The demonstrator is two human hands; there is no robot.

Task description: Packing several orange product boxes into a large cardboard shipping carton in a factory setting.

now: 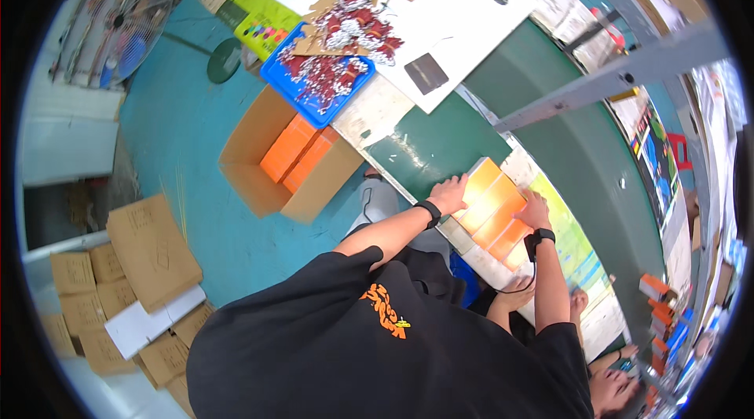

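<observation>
Your orange boxes (488, 207) lie in a row on the green-topped work table (408, 144), between your two hands; clock directions are taken from that row. Your left hand (449, 196) is at nine o'clock, fingers spread against the near side, open and not wrapped around any box. Your right hand (534, 211) is at three o'clock, fingers partly bent at the opposite edge; whether it has hold of a box, I cannot tell. Pressure from either hand cannot be judged. You wear a black band (429, 213) on the left wrist. At half past nine stands an open carton (326, 181) containing more orange boxes; at ten, a blue tray (290, 97) heaped with red-and-white bundles (326, 85). A co-worker's hand (518, 292) is near half past five.
</observation>
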